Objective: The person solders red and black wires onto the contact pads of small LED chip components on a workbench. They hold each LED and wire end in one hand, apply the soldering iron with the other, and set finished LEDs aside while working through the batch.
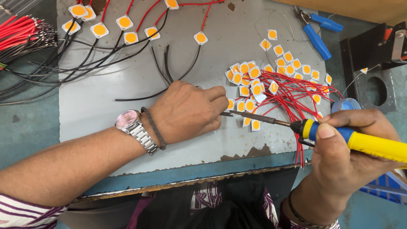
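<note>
Right hand [343,165] is wrapping its grip closed around the yellow-and-blue handle of a soldering iron [339,133], near right; the iron's dark tip is pointing left toward the left hand's fingertips. Left hand [186,111], wearing a wristwatch [135,129] and a dark cord bracelet, is resting knuckles-up on the grey board [106,101] at centre, its grip pinched narrow on a black wire [169,87] (exact contact hidden under the fingers).

Just right of the fingertips, a heap of small white square chips with orange round centres [250,85] is lying tangled with red wires [292,101].

Farther left, chips already on red and black leads [125,22] are fanning across the board. Far right, blue-handled pliers [318,36] are lying on the table.
</note>
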